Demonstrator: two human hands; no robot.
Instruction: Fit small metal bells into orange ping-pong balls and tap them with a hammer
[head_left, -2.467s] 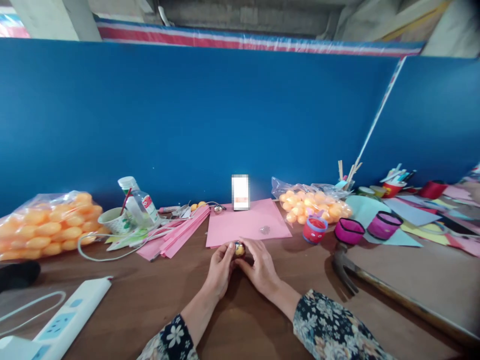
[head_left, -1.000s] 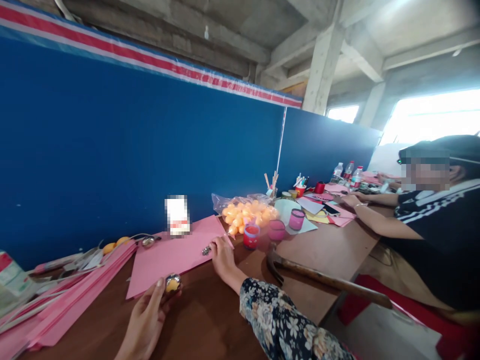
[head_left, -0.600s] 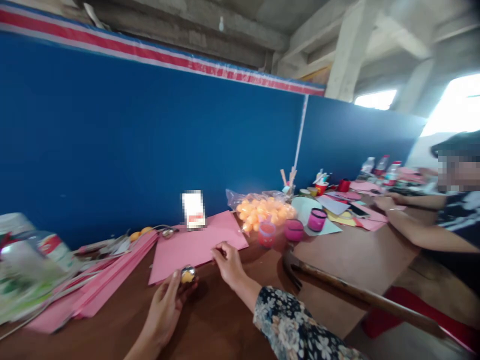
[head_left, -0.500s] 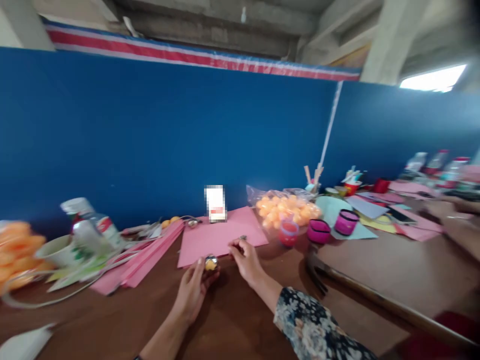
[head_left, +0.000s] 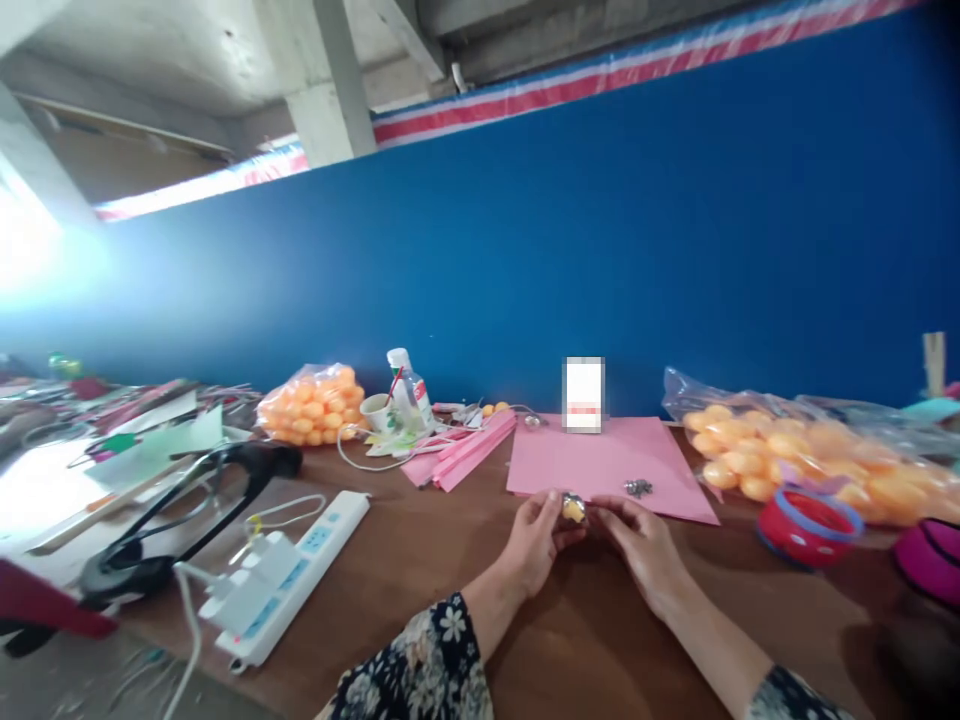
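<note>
Between the thumb and fingers of my left hand point(head_left: 532, 545) is a small round shiny silver piece with a yellow patch on its face point(head_left: 574, 508). My right hand point(head_left: 641, 550) is close against its right side, thumb and fingertips pinched together. Whatever those fingertips hold is too small to make out. Both hands are over the brown table just at the near edge of a pink sheet point(head_left: 592, 460). On that sheet, beyond the right hand, lies a little heap of small metal pieces point(head_left: 638, 488).
Bags of orange balls stand at left point(head_left: 311, 405) and right point(head_left: 757, 450). A red cup with a blue rim point(head_left: 806, 525) is to the right. Pink strips point(head_left: 476, 447), a bottle point(head_left: 411, 395) and a white power strip point(head_left: 296, 580) with cables lie left. A blue partition point(head_left: 525, 260) rises behind.
My view has swung to the left. My right hand has moved from beside the small metal heap to the silver piece, which stays in my left hand.
</note>
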